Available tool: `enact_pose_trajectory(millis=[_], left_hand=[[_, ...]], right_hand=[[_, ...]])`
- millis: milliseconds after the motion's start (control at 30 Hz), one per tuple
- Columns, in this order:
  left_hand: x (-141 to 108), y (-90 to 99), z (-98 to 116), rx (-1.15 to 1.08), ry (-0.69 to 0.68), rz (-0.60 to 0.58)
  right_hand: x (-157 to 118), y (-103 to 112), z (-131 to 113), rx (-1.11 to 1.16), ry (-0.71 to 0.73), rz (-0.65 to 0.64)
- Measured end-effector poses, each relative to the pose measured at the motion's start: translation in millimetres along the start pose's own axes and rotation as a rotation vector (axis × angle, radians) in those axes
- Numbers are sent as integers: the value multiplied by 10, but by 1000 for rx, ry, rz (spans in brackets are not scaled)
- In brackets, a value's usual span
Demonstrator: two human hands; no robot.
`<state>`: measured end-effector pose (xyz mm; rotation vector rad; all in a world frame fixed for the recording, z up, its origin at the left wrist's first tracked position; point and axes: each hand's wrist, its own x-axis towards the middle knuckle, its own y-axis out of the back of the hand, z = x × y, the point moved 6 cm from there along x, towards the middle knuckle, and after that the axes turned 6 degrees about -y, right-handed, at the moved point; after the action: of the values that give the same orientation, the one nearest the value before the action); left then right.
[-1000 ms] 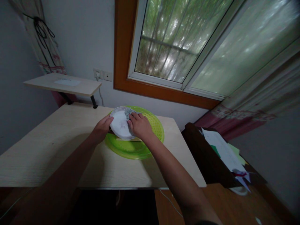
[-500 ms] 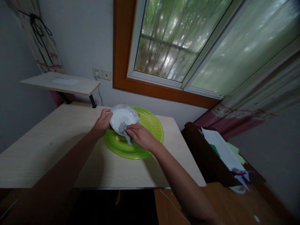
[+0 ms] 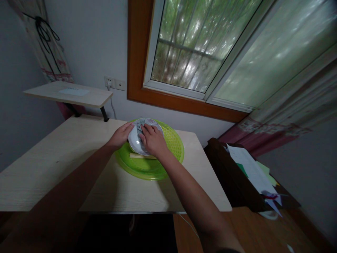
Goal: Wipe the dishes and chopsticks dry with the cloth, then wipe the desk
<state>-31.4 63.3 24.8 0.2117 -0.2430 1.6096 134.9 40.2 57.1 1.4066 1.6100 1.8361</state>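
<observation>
My left hand (image 3: 121, 136) grips the left rim of a white plate (image 3: 134, 141) with a faint floral pattern, its fingers closed round the edge. Inside the plate, my right hand (image 3: 155, 141) presses a grey-green cloth (image 3: 139, 127) against the surface; the fingers cover part of the cloth. The plate is held over a round bright-green tray (image 3: 147, 173) with a textured, basket-like surface. Below the plate's near edge, a bundle of thin pale sticks (image 3: 142, 156), perhaps chopsticks, lies in the tray, partly hidden.
A pale wooden table (image 3: 79, 165) bears the tray. At its back left stands a small raised shelf (image 3: 89, 100) with a paper label (image 3: 73, 91). Wall sockets (image 3: 114, 83) and a window (image 3: 192, 49) lie behind. A dark cabinet (image 3: 237, 179) with papers stands at right.
The cloth and my right hand have moved from the plate's near edge up to its far part. The plate has shifted slightly right, with my left hand still on its rim.
</observation>
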Motion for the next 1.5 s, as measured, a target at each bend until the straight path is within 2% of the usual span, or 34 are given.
enact_pose_trajectory(millis=[167,333,467,633,733,900,1000,1167,1333,1500], left_hand=[[106,94,32,77,-89,7],[173,153,-14,180,-112,-36],[230,155,-76,263,-104,-112],[307,149,-148,235,-100,-124],[331,143,-199,207,-74,-125],[336,142,-223,213,-62,-131],[338,136,-224,218,-70,-144],[340,127,-229,179,-67,-157],[325,106,-190,197,-85,-168],[330,136,-148,219,-101,-186]], right_hand=[[-17,31,186,-134,-128,31],[-181,83,275,-186,-155,-74],[-353,69,255,-150,-85,-183],[-468,53,57,40,124,-217],[-417,55,-67,107,195,-192],[-199,-23,-207,60,231,-161],[-57,-61,-196,-24,169,-116],[65,-10,-44,-184,-26,-32],[-48,101,117,-294,-143,-5],[-257,205,199,-310,-137,-49]])
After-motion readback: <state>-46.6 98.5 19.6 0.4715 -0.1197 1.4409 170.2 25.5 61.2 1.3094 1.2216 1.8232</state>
